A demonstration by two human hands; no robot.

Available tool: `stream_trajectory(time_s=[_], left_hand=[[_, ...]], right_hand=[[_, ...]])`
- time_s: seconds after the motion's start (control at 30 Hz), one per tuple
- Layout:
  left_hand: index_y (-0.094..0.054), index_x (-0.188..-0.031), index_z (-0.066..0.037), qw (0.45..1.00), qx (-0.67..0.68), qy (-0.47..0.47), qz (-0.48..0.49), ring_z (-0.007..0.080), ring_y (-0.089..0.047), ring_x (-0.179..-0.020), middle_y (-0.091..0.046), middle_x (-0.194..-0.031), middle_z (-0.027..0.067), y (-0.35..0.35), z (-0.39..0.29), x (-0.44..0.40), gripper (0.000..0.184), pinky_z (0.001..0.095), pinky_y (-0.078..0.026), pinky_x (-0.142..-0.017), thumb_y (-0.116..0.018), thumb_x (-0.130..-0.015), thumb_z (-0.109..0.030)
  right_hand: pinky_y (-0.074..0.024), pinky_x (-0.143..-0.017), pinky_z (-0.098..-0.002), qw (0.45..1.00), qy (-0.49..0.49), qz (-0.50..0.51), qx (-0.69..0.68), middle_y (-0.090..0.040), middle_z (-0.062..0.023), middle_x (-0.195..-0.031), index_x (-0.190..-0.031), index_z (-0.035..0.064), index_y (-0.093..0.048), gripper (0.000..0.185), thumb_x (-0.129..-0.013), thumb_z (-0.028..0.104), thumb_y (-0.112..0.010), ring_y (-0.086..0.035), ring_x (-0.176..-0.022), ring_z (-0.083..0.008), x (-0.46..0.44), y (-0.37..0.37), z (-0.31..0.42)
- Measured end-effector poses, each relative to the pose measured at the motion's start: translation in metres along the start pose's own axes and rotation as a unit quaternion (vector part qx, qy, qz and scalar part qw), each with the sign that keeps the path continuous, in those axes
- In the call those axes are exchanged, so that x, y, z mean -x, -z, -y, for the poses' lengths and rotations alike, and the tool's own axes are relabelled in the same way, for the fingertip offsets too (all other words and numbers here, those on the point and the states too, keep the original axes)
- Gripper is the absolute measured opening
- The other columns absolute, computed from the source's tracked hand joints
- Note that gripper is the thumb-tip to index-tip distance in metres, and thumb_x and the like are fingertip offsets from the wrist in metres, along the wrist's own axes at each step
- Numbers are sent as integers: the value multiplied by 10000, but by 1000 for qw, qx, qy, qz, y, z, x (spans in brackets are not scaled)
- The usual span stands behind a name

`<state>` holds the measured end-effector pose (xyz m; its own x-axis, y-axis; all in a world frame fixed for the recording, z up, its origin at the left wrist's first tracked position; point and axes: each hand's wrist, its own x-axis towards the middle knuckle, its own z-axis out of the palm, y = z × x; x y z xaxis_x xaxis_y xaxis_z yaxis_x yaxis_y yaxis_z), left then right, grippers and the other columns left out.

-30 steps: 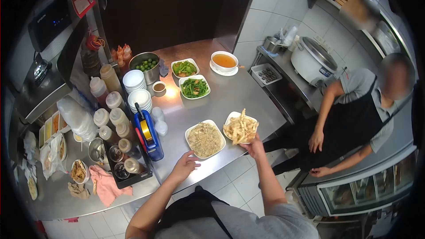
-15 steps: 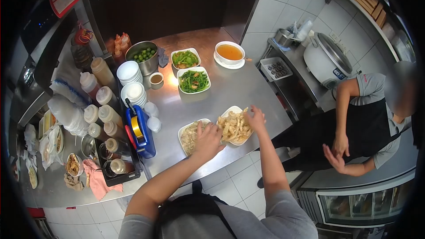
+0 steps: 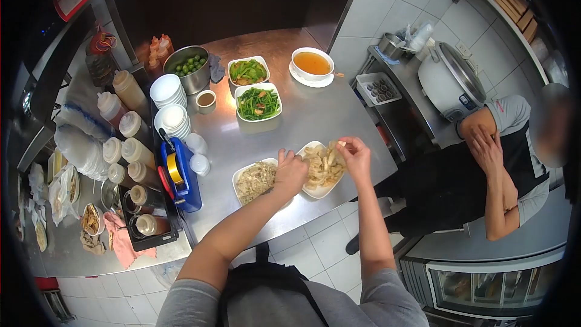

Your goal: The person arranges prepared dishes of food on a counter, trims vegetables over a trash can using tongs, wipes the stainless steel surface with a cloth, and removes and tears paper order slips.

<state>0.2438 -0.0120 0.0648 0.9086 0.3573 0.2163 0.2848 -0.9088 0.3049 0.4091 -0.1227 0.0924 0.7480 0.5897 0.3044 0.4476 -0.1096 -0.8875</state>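
My right hand (image 3: 357,158) pinches a pale fried piece (image 3: 342,143) at its fingertips, above the right side of a white dish (image 3: 319,192). That dish is heaped with pale golden fried strips (image 3: 322,166). At the dish's left edge, my left hand (image 3: 292,171) has its fingers curled together; whatever is between them is hidden. Beneath and left of this hand lies a second white dish (image 3: 236,183) of pale, crumbly, rice-like food (image 3: 256,182), partly covered by the hand and wrist.
Two dishes of greens (image 3: 259,104) and a soup bowl (image 3: 312,63) stand farther back. Along the left are a blue tape dispenser (image 3: 184,181), stacked white bowls (image 3: 172,122), a sauce cup (image 3: 206,100), a pot of green limes (image 3: 189,72) and squeeze bottles (image 3: 138,154). A co-worker (image 3: 448,184) stands right.
My right hand has gone from spread fingers to pinching a fried piece. My left hand has curled and shifted right, off the crumbly food. The co-worker's hands have risen to the arms.
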Motion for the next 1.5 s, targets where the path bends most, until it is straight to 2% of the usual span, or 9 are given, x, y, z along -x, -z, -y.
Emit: stream_trajectory(time_s=[0.17, 0.37, 0.57, 0.67, 1.0, 1.13, 1.23, 1.33, 1.5], left_hand=[[-610, -1028, -92, 999, 9, 42, 14, 232, -495, -1022, -610, -928, 61, -17, 13, 8, 405, 490, -252, -972, -734, -665, -220], [-578, -1116, -90, 995, 66, 78, 13, 234, -461, -1104, -541, -1127, 75, 16, 16, 16, 498, 503, -239, -981, -745, -663, -217], [-572, -1131, -87, 995, 45, 80, 47, 231, -434, -1148, -527, -1163, 52, 12, 20, 14, 541, 496, -243, -985, -761, -647, -233], [-572, -1134, -86, 995, 40, 79, 43, 226, -435, -1145, -538, -1165, 42, 3, 18, 14, 546, 495, -245, -984, -760, -646, -241], [-687, -807, -87, 987, 28, 135, 82, 247, -542, -956, -657, -808, 88, 19, 31, -2, 215, 483, -239, -979, -738, -664, -239], [-697, -747, -101, 989, -20, 130, 69, 252, -563, -921, -659, -770, 100, 4, 26, -12, 94, 478, -245, -989, -683, -701, -182], [-696, -747, -95, 985, -38, 151, 73, 246, -580, -907, -661, -772, 101, -17, 32, -22, 94, 481, -263, -991, -607, -743, -127], [-694, -736, -91, 991, -51, 105, 60, 243, -593, -901, -661, -765, 110, -17, 35, -21, 152, 495, -294, -972, -546, -768, -85], [-672, -737, -59, 996, -14, 90, -4, 274, -596, -901, -643, -736, 131, 11, 54, -17, 152, 493, -338, -917, -526, -779, -69]], right_hand=[[-499, -728, -330, 965, 226, 30, 129, -616, -103, -955, -919, 21, -641, 226, -699, -25, -660, -617, -885, -259, 53, -17, 2], [-452, -866, -355, 938, 275, 91, 193, -598, -150, -1058, -944, 10, -603, 260, -688, -26, -632, -569, -1015, -323, 82, -10, 0], [-364, -990, -381, 998, -52, -13, -22, -531, -202, -1225, -1230, -1, -506, 406, -870, 181, -543, -516, -1125, -331, 45, 3, -55], [-369, -988, -378, 990, -26, 118, 68, -501, -228, -1263, -1291, -30, -433, 470, -913, 241, -501, -491, -1172, -323, 53, -6, -55], [-383, -968, -358, 998, -25, -26, 42, -520, -220, -1203, -1251, -34, -465, 400, -932, 208, -466, -522, -1113, -289, 61, 2, -71], [-459, -816, -348, 966, -106, -100, 213, -560, -169, -1031, -1242, -25, -459, 396, -939, 230, -458, -572, -946, -237, 88, -3, -87], [-504, -670, -305, 931, -310, -121, -148, -592, -98, -934, -1302, 17, -390, 409, -946, 209, -449, -605, -743, -196, 122, -23, -93], [-521, -581, -284, 903, -299, -53, -305, -607, -103, -889, -1281, 26, -358, 363, -956, 181, -404, -613, -671, -180, 149, -45, -45], [-547, -557, -306, 893, -321, -23, -316, -613, -174, -849, -1149, 7, -402, 261, -904, 78, -348, -633, -638, -222, 139, -55, -38]])
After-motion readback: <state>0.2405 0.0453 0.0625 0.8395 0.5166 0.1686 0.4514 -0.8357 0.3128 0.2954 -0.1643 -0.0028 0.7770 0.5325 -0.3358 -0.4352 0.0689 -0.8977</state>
